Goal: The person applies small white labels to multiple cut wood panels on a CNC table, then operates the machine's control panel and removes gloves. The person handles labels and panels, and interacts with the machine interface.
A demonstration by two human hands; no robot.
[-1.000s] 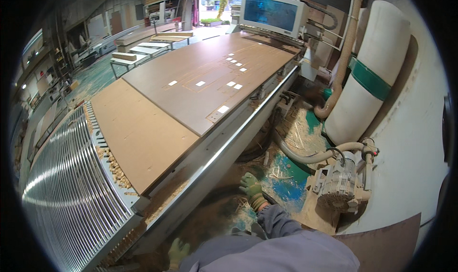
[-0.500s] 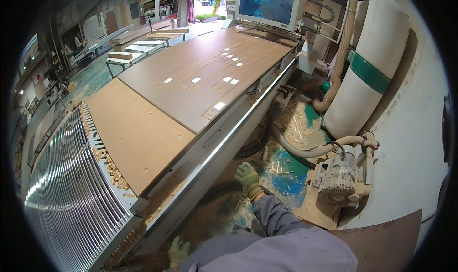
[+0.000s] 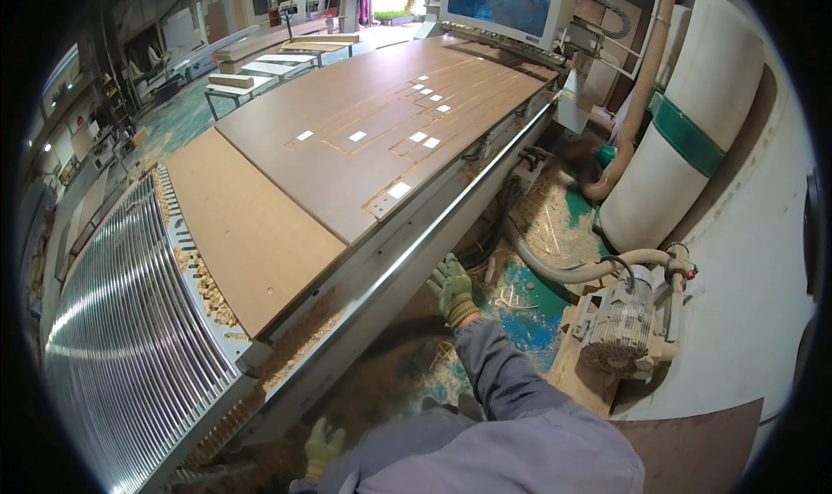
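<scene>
Right hand, ribbed-cuff knit glove, near straight metal rail.

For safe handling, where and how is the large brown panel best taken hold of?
Likely by the long right edge of the brown panel, coming from the right: it lies flat and broad, and that edge faces the side where the right hand is. Room underneath cannot be judged.

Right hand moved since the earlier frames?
Yes: the right hand has moved forward, closer to the machine's long metal side rail.
</scene>
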